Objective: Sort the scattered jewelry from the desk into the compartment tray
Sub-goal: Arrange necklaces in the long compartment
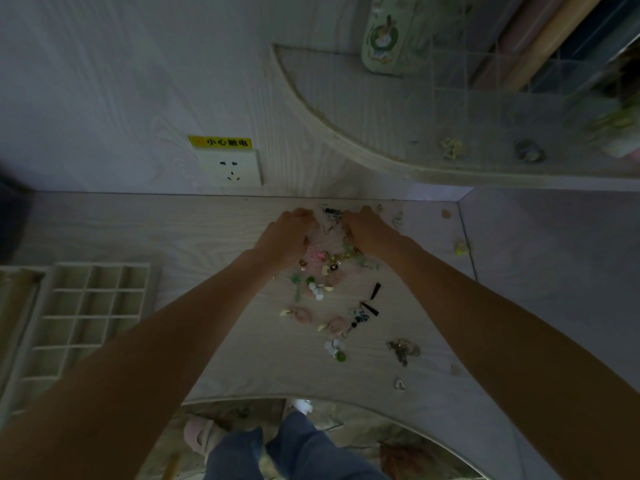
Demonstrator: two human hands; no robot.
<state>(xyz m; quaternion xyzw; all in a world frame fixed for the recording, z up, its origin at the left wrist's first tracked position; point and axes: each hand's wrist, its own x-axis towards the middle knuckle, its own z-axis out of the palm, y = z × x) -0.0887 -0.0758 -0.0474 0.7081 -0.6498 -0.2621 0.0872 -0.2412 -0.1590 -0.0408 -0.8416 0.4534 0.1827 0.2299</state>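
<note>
Fingers of our left hand [289,233] and right hand [367,230] curl down into the jewelry [329,289] near the desk's [173,230] back edge; whether they grip anything we cannot tell. Small, colourful pieces lie scattered mid-desk. Our compartment tray [86,317], at the left edge, looks empty, so sorting seems barely begun.

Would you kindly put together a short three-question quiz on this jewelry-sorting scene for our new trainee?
1. True or false: the compartment tray lies to the person's left of the scattered jewelry.
2. Where are the left hand and right hand? A) inside the tray B) at the far end of the jewelry pile, near the wall C) off the desk
3. Fill in: the wall outlet sits under a ____ warning label.

Key: 1 true; 2 B; 3 yellow.
</note>
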